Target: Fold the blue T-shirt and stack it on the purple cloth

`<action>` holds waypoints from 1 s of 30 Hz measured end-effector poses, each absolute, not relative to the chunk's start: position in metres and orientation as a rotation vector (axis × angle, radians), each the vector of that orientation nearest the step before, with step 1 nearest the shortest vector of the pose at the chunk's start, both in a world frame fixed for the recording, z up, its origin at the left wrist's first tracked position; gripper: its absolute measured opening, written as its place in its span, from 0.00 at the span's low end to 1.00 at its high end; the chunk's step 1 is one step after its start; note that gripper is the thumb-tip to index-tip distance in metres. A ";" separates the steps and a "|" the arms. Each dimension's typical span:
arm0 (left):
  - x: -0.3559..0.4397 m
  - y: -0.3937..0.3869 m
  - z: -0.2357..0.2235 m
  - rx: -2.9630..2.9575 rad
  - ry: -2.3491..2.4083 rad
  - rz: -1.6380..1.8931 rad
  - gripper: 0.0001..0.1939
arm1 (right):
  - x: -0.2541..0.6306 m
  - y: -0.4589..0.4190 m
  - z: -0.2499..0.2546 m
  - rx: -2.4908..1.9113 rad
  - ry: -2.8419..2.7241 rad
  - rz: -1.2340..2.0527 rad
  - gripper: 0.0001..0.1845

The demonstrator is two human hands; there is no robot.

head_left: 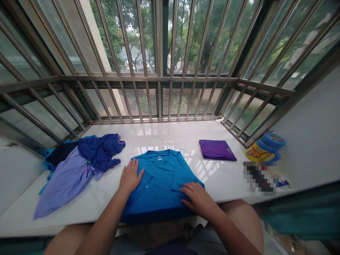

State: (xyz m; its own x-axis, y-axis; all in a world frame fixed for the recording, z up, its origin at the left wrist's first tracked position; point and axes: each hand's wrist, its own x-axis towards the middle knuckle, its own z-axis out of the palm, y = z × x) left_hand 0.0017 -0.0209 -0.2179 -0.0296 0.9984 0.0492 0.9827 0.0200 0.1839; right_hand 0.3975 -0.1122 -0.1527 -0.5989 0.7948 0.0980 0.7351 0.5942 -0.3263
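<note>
A blue T-shirt (162, 180) lies spread on the white sill in front of me, its collar toward the window and its lower part hanging over the front edge. My left hand (130, 177) rests flat on the shirt's left shoulder and sleeve, fingers stretched out. On the right sleeve lies my right hand (195, 194), its fingers spread and slightly bent against the cloth. Neither hand grips anything. A folded purple garment (217, 149) sits on the sill to the right of the shirt.
A loose heap of clothes, with a lavender piece (66, 184) and a dark blue piece (99, 150), lies at the left. On the right stands a blue and yellow container (265, 147) beside a blurred-out item. Metal window bars (159, 79) enclose the white sill (156, 132).
</note>
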 end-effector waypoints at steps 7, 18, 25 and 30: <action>0.044 -0.001 -0.181 2.057 1.957 0.604 0.27 | 0.465 -0.113 -0.163 -1.697 -2.214 0.312 0.15; 0.213 0.080 -0.173 2.061 1.298 0.489 0.36 | 0.468 -0.096 -0.172 -1.831 -2.223 0.536 0.17; 0.237 0.110 -0.186 1.885 1.261 0.566 0.28 | 0.476 -0.102 -0.183 -1.808 -2.213 0.486 0.16; 0.249 0.114 -0.195 1.797 1.300 0.640 0.26 | 0.475 -0.106 -0.183 -1.808 -2.324 0.443 0.20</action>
